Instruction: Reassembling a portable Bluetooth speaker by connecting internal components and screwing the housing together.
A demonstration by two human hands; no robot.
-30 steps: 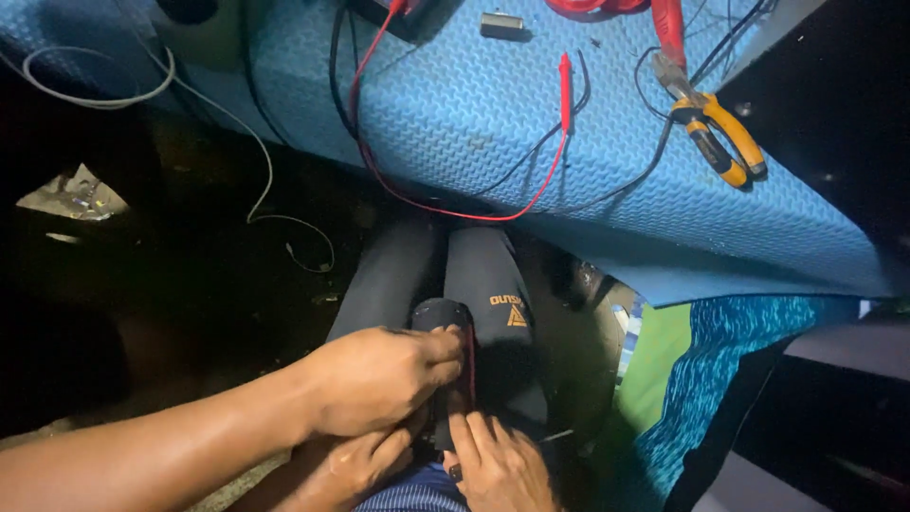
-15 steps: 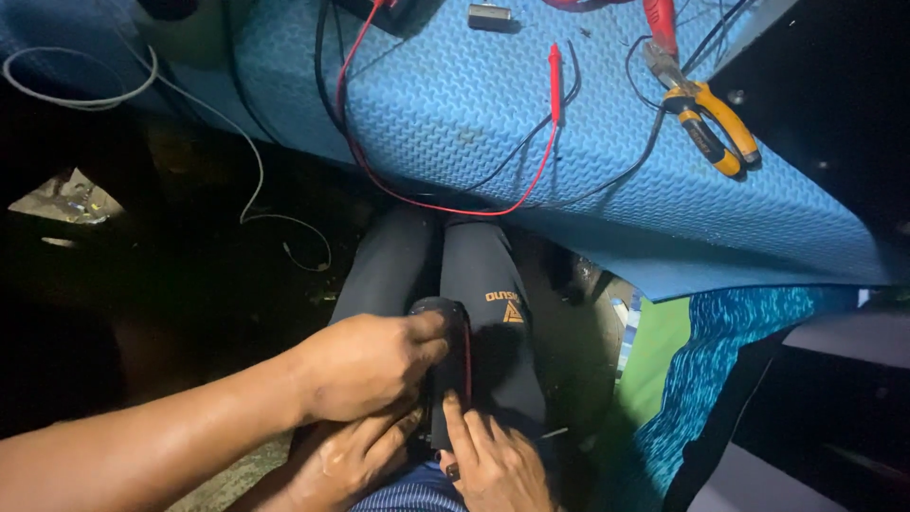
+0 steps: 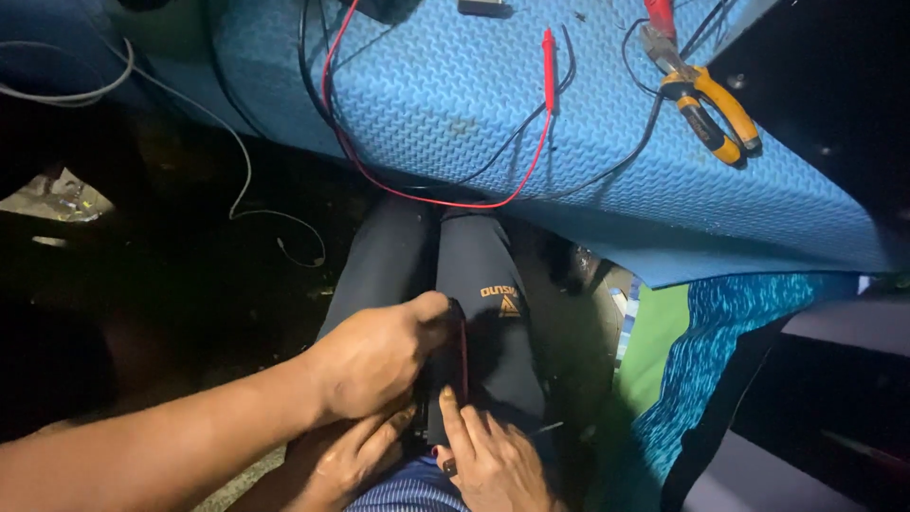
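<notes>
**Crowded grip on lap-held device**

The blue foam surface (image 3: 588,142) carries a red probe (image 3: 548,57) and pliers (image 3: 706,104). A dark device (image 3: 453,374) rests on the lap. Another person's hand (image 3: 374,356) clamps it. The left hand (image 3: 346,460) is beneath; I cannot tell its fingers' grip. The right hand (image 3: 498,469) has its fingers extended against it. Risk: three hands crowding could dislodge it onto the dark floor.

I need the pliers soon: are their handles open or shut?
Open. The pliers lie on the blue mat, their yellow handles spread apart.
</notes>
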